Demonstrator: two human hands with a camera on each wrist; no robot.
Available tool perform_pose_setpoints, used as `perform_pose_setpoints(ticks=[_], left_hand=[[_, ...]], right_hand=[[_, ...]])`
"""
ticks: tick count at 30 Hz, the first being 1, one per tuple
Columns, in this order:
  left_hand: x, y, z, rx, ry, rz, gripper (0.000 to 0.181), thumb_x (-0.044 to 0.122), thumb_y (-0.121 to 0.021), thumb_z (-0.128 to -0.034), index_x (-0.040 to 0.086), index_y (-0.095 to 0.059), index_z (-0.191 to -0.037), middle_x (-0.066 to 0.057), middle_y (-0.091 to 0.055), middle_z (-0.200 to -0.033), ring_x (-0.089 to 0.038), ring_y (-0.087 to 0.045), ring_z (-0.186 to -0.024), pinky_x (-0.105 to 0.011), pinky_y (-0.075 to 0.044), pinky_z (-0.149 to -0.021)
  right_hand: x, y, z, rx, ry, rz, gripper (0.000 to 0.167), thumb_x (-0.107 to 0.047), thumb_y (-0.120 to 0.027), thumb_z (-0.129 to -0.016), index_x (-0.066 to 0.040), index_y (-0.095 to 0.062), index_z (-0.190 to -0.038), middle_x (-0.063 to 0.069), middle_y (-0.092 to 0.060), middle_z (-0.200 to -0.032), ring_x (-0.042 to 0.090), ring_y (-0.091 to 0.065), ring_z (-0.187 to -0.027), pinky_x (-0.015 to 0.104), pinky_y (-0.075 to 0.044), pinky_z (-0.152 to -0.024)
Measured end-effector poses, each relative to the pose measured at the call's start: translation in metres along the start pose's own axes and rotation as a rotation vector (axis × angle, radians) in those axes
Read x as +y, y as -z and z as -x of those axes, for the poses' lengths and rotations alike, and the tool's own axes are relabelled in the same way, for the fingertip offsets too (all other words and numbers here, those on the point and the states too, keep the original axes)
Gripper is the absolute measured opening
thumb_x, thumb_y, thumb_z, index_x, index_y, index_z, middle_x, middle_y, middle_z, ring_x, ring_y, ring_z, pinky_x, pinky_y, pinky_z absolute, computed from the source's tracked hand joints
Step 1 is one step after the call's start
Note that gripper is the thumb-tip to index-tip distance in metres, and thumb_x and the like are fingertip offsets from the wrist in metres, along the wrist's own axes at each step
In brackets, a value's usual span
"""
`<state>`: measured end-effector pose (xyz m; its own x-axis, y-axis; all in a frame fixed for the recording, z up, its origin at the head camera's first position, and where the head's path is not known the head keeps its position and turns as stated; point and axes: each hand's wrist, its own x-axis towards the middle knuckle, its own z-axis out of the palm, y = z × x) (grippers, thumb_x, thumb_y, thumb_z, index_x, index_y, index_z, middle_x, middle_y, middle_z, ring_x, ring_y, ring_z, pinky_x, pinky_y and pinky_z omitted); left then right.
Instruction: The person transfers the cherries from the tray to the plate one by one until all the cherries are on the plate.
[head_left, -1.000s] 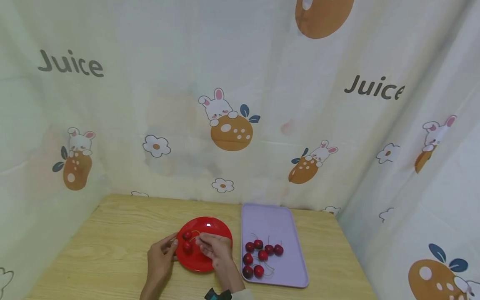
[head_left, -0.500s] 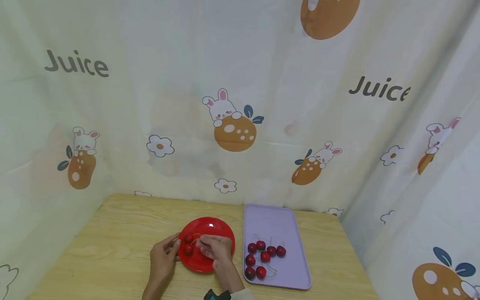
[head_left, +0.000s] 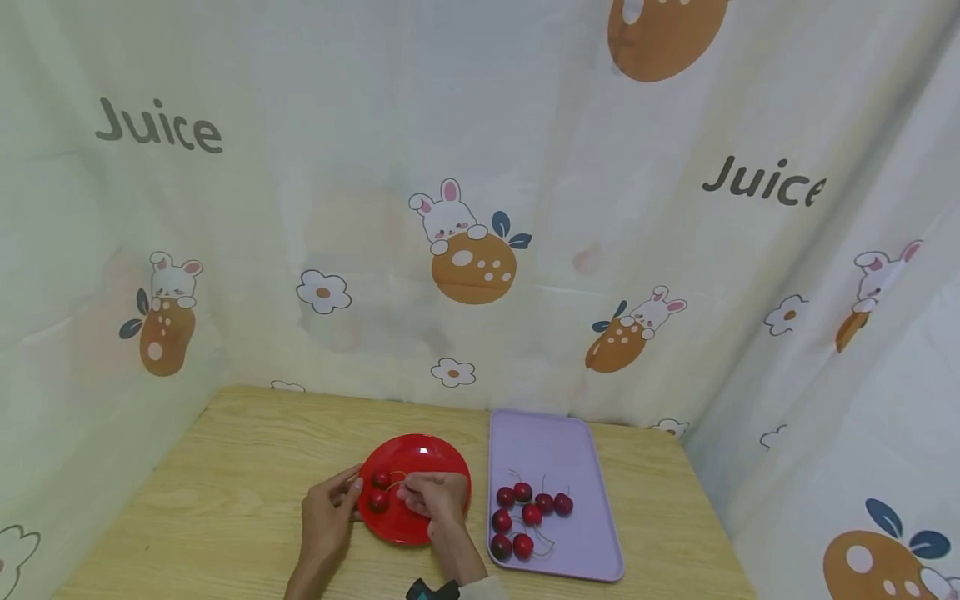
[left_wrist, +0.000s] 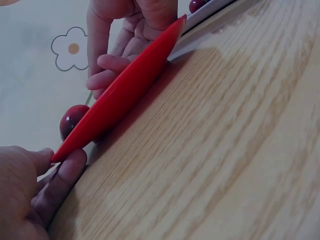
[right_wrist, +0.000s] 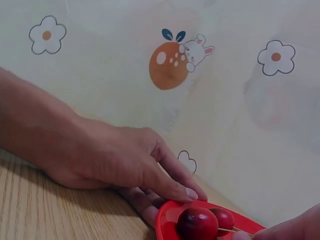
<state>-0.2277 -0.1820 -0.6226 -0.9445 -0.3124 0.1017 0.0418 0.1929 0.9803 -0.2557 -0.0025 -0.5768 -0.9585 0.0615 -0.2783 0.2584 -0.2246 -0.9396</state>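
Observation:
The red plate [head_left: 408, 454] is gripped at its left rim by my left hand [head_left: 326, 521], thumb on top and fingers beneath, as the left wrist view shows. Two dark red cherries [head_left: 378, 501] [right_wrist: 197, 224] lie on the plate's left part. Over the plate's right part, my right hand [head_left: 438, 504] pinches cherry stems between thumb and fingertips; in the right wrist view the stems [right_wrist: 227, 230] run from the cherries to those fingertips. Whether it holds both stems I cannot tell.
Right of the plate lies a lilac tray [head_left: 540, 437] with several stemmed cherries [head_left: 532, 514] on its near left part. Both stand on a wooden table [head_left: 262, 450], with a printed curtain [head_left: 360, 167] behind and at the sides.
The head view has shifted slightly, moving the whole scene a little to the right. Both hands keep their holds, and the upper cherry on the plate sits marginally closer to my right hand.

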Motion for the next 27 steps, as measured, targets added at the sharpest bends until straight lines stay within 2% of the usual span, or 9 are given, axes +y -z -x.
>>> perform_pose_setpoints(ticks=[4, 10, 15, 22, 27], left_hand=[[0.0005, 0.0000, -0.0007, -0.001, 0.016, -0.010, 0.032, 0.002, -0.068, -0.1064, 0.001, -0.073, -0.138, -0.027, -0.079, -0.113, -0.011, -0.074, -0.067, -0.028, -0.069, -0.060], [0.0016, 0.0005, -0.0003, -0.009, 0.034, -0.027, 0.034, 0.002, -0.067, -0.1074, 0.000, -0.072, -0.141, -0.027, -0.079, -0.116, -0.011, -0.073, -0.068, -0.027, -0.069, -0.061], [0.0030, 0.0007, 0.0013, -0.004, 0.039, -0.023, 0.033, 0.003, -0.067, -0.1071, 0.000, -0.072, -0.140, -0.026, -0.079, -0.114, -0.012, -0.073, -0.066, -0.028, -0.069, -0.059], [0.0023, 0.0007, 0.0023, -0.006, 0.014, -0.012, 0.033, 0.003, -0.068, -0.1069, -0.002, -0.072, -0.139, -0.027, -0.079, -0.111, -0.011, -0.073, -0.064, -0.027, -0.069, -0.058], [0.0012, -0.0001, 0.0011, 0.003, 0.016, -0.022, 0.033, 0.003, -0.068, -0.1066, -0.001, -0.072, -0.139, -0.027, -0.079, -0.112, -0.012, -0.074, -0.064, -0.028, -0.069, -0.059]], right_hand=[[-0.0006, -0.0019, -0.0009, 0.036, 0.041, 0.063, 0.007, 0.006, -0.078, -0.092, 0.012, -0.079, -0.095, 0.017, -0.081, -0.076, 0.012, -0.077, -0.060, 0.019, -0.064, -0.052], [-0.0001, -0.0046, -0.0027, 0.108, 0.117, 0.268, 0.002, 0.007, -0.081, -0.086, 0.007, -0.081, -0.085, 0.008, -0.075, -0.063, 0.008, -0.069, -0.051, 0.016, -0.059, -0.047], [0.0017, -0.0055, -0.0027, 0.144, 0.188, 0.425, 0.011, 0.006, -0.082, -0.083, 0.000, -0.081, -0.074, 0.002, -0.069, -0.055, 0.006, -0.060, -0.045, 0.014, -0.052, -0.044], [0.0031, -0.0064, -0.0048, 0.204, 0.297, 0.630, 0.022, 0.005, -0.085, -0.082, -0.009, -0.081, -0.066, -0.003, -0.064, -0.049, 0.007, -0.059, -0.045, 0.018, -0.049, -0.047], [0.0046, -0.0072, -0.0084, 0.219, 0.329, 0.714, 0.023, 0.004, -0.087, -0.080, -0.011, -0.081, -0.064, -0.004, -0.065, -0.049, 0.007, -0.060, -0.050, 0.021, -0.051, -0.050]])
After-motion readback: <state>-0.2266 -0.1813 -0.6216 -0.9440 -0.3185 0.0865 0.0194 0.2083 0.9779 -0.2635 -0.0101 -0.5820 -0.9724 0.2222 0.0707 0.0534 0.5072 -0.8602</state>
